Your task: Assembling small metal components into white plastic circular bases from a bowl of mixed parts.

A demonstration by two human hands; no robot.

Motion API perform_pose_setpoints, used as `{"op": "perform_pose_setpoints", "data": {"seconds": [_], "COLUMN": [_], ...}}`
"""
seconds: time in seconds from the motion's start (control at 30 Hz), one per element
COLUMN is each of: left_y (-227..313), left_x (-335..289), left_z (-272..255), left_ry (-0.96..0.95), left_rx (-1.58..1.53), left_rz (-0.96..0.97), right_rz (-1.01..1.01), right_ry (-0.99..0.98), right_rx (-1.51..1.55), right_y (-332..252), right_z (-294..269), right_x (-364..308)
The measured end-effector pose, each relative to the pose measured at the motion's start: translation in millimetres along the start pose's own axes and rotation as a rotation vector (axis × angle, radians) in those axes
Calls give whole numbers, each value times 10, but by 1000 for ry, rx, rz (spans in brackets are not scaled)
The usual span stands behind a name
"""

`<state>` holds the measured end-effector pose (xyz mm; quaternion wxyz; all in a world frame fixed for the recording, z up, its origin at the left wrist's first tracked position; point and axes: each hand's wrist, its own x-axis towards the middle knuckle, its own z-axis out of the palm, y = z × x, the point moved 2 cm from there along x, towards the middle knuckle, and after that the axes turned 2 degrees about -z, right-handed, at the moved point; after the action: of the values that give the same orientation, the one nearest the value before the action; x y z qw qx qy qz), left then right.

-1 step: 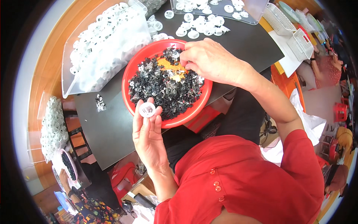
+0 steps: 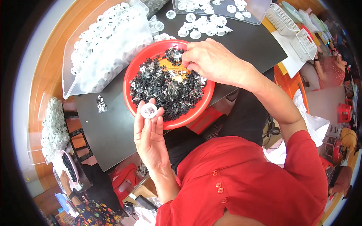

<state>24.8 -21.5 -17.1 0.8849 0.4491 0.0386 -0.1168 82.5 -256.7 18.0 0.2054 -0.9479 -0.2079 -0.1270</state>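
Observation:
My left hand (image 2: 151,139), palm up at the near side of the bowl, grips a round white plastic piece (image 2: 149,110) between thumb and fingers. A dark rectangular detail shows on the face of that piece. The red bowl (image 2: 128,98) holds a heap of small black and silvery parts (image 2: 166,90), and its yellow-orange bottom shows through toward the far side. Over the bowl's far right rim, my right hand (image 2: 207,60) reaches down with thumb and fingers pinched together. Whatever lies between those fingertips is hidden.
A translucent bin (image 2: 86,81) full of white pieces stands left of the bowl on the dark table (image 2: 109,124). Loose white round pieces (image 2: 205,26) lie beyond it, near another clear tray (image 2: 258,17). White baskets (image 2: 304,45) sit at right. Another person's hand (image 2: 65,182) shows lower left.

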Motion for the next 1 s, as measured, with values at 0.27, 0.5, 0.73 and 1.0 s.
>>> {"op": "perform_pose_setpoints", "data": {"seconds": [0.27,0.5,0.73,1.0], "left_y": [-6,4,10,-23], "left_x": [-17,-21,-30,-57], "left_z": [-10,-7,-33,74], "left_ry": [4,15,7,43], "left_rx": [-14,-16,-23,-3], "left_rz": [0,-2,-4,27], "right_rz": [20,24,21,94], "right_ry": [-63,-95,-133,-174], "right_rx": [-109,-176,-204,-191], "right_y": [18,17,30,45], "right_z": [33,55,143,93], "right_x": [19,67,93,145]}}
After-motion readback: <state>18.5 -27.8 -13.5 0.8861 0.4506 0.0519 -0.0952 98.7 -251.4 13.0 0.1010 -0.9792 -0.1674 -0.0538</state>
